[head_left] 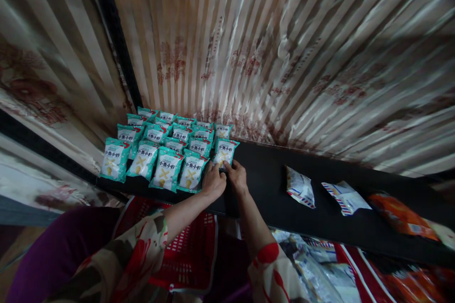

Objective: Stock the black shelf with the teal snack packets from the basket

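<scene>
Several teal-and-white snack bags (pixel 165 170) stand in rows on the left part of a black shelf (pixel 263 170). At the right end of these rows is one more snack bag (pixel 224 150), upright and leaning slightly back. My left hand (pixel 213 182) is closed at its lower left corner, beside the front row. From the right, my right hand (pixel 236 176) pinches its bottom edge, the thumb on the front face. Fingertips behind the bag are hidden.
Farther right on the shelf lie two white striped-edge bags (pixel 300 187) and an orange packet (pixel 401 217). Below is a red basket (pixel 199 251), with more packaged snacks (pixel 320 265) to its right. Pleated printed sheeting (pixel 220 57) hangs behind; a dark post (pixel 117 33) rises at left.
</scene>
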Motion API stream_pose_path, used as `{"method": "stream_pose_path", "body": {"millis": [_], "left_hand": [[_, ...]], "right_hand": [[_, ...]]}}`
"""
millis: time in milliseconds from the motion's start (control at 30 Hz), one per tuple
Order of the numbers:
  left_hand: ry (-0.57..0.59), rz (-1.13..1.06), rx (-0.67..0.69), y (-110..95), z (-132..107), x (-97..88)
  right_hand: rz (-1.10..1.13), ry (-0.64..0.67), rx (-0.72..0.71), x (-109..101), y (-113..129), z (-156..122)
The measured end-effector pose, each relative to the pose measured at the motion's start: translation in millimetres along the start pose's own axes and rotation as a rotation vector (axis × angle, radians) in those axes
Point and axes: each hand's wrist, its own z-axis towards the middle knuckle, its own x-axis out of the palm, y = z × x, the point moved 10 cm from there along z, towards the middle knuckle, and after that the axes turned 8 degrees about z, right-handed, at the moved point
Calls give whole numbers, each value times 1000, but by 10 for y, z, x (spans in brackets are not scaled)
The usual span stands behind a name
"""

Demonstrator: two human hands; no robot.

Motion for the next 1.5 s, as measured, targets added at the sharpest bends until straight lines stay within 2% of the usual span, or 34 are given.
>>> {"method": "stream_pose_path", "body": {"millis": [200,533,900,1067,1333,1500], "left_hand": [[-37,2,-13,19,80,-12],[-20,7,-14,-8,148,-30],[-17,-14,-5,-7,203,8],[-36,-16,-24,19,230,-7],[-26,16,-35,-1,176,-48],[-21,9,-53,-4,162,-64]], "right_hand": [[-3,-2,-6,40,25,69],[5,-15,-16,87,24,158],[-11,-26,-21,20,32,204],[-4,-11,-29,96,63,220],[12,-14,-58,161,101,221],[-56,-8,-76,157,158,242]]}}
